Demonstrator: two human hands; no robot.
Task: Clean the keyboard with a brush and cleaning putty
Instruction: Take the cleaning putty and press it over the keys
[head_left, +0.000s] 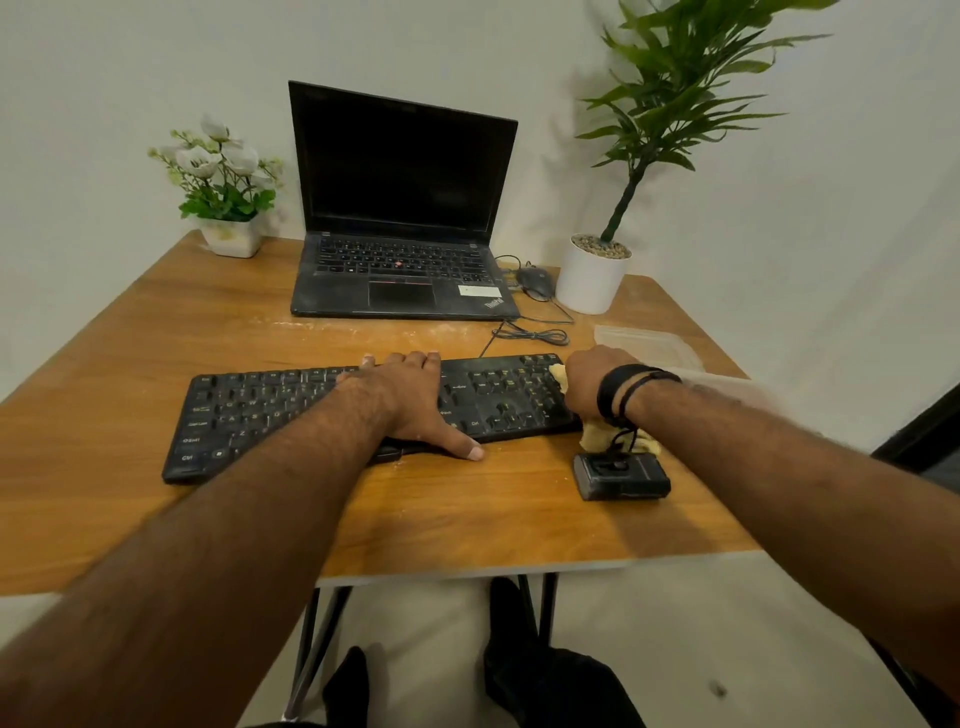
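Yellow putty (558, 375) is pressed onto the right end of the black keyboard (291, 410) by the closed right hand (592, 382); the left hand (410, 397) is laid flat, fingers spread, mid-keyboard. A small black box (622, 475) sits just beside; a laptop (400, 208), mouse (535, 280) and potted plants (592, 280) stand behind on the wooden table (467, 514).

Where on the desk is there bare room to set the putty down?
Bare wood lies between keyboard and laptop at left, and along the near edge below the keyboard. Crowded at right: small black device, clear plastic bag, mouse, white plant pot.
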